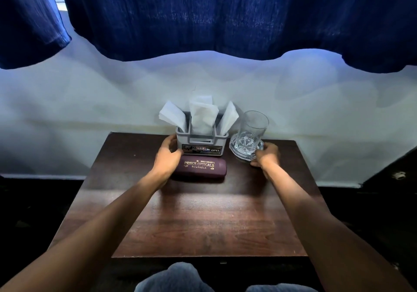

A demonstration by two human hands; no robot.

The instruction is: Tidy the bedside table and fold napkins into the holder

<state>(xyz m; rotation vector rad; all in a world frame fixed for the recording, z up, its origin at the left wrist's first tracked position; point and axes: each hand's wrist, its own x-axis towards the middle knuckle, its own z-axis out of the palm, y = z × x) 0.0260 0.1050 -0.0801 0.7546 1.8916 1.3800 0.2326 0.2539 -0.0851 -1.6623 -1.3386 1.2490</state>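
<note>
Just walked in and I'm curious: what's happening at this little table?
A person is tidying a small table. Their left hand grips the left end of the napkin holder, which holds folded napkins; the right hand holds the rim of the coaster under an empty tumbler. A spectacle case lies before the holder.

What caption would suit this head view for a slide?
Left hand grips the grey napkin holder; right hand holds the glass coaster under the tumbler, spectacle case in front.
</note>
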